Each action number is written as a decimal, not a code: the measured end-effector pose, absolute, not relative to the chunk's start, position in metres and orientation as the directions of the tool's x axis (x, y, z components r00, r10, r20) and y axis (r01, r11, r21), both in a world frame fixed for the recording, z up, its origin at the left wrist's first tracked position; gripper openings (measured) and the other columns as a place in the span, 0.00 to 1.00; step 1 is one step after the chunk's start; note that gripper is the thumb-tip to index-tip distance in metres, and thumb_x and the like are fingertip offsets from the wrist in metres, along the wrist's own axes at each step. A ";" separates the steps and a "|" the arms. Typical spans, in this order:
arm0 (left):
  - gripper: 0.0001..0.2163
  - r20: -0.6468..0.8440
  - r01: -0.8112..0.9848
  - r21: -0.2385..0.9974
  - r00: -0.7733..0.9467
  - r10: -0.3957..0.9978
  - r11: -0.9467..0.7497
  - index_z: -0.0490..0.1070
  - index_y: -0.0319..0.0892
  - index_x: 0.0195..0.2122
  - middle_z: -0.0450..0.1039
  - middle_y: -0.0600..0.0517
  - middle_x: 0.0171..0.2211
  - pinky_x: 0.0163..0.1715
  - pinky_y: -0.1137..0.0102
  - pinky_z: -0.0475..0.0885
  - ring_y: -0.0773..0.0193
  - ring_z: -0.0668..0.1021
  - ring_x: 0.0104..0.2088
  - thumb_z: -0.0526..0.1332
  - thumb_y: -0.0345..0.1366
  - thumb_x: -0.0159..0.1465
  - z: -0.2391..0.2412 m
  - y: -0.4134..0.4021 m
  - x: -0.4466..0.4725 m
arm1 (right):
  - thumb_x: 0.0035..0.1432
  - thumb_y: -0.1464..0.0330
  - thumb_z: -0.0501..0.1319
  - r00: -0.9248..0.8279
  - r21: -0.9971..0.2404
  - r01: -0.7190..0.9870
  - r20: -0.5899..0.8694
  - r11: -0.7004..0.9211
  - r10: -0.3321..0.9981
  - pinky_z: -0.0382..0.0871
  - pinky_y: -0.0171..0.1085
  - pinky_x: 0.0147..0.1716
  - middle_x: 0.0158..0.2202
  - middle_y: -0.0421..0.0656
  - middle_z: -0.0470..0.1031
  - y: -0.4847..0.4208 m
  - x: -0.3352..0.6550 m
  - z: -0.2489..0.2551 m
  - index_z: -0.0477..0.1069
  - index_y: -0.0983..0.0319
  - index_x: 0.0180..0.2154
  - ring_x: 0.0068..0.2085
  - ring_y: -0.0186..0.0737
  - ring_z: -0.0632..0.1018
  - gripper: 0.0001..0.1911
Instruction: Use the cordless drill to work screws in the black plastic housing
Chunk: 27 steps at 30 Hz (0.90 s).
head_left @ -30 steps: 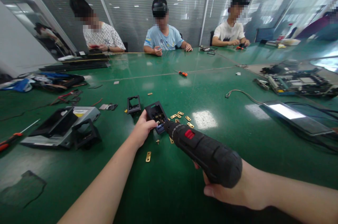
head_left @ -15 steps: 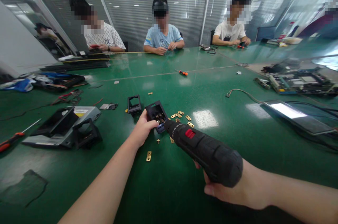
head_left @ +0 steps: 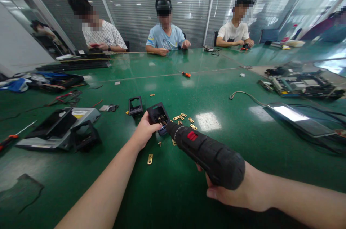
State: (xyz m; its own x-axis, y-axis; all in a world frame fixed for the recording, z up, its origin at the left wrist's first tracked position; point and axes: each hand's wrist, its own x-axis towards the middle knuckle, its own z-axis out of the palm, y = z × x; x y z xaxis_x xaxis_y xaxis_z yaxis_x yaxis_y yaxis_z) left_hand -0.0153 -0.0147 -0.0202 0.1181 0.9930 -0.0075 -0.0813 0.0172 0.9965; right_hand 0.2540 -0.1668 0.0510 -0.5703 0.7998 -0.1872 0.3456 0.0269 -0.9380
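My left hand (head_left: 146, 130) is closed around the near left side of a black plastic housing (head_left: 156, 111), its thumb over the near edge. Small brass-coloured parts show inside the housing. My right hand (head_left: 227, 189) grips a black cordless drill (head_left: 207, 153) with a red switch on top. The drill's front end reaches the near right part of the housing; its bit tip is hidden. Several brass plates (head_left: 191, 120) lie just beyond the drill. Nearer to me are a small screw-like part (head_left: 160, 143) and a single brass plate (head_left: 150, 159).
Black frames (head_left: 135, 106) (head_left: 85, 137) and a metal-cased unit (head_left: 92, 113) lie to the left. An orange screwdriver (head_left: 186, 74) lies farther off. On the right are a cabled flat device (head_left: 302, 119) and circuit boards (head_left: 308, 83). Co-workers sit across the green table (head_left: 173, 88).
The view has shifted slightly, moving the scene a little left. My hands keep the drill at the housing. The middle co-worker's hand has moved outward.
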 end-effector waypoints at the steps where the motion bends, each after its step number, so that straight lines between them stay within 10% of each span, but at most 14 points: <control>1: 0.28 -0.009 -0.080 0.997 0.120 0.993 0.018 0.71 0.44 0.49 0.81 0.50 0.43 0.56 0.52 0.72 0.51 0.82 0.46 0.72 0.28 0.45 -0.020 -0.015 -0.015 | 0.51 0.67 0.67 -0.566 -0.934 0.355 -0.183 0.037 0.804 0.65 0.35 0.27 0.27 0.36 0.68 -0.167 0.254 0.052 0.63 0.59 0.35 0.28 0.36 0.68 0.14; 27: 0.28 -0.017 0.010 1.000 0.076 0.997 0.017 0.71 0.43 0.49 0.80 0.50 0.42 0.54 0.54 0.73 0.51 0.81 0.44 0.74 0.31 0.45 -0.019 -0.015 -0.014 | 0.50 0.69 0.68 -0.536 -0.907 0.414 -0.175 0.077 0.826 0.68 0.36 0.28 0.27 0.37 0.72 -0.168 0.255 0.049 0.67 0.60 0.37 0.28 0.38 0.72 0.13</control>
State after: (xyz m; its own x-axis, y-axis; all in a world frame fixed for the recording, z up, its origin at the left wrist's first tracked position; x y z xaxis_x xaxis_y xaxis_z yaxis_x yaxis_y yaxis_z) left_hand -0.0143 -0.0148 -0.0188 0.0758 0.9970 -0.0175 0.0101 0.0168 0.9998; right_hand 0.2555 -0.1684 0.0490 -0.5359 0.8261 -0.1746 0.4142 0.0771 -0.9069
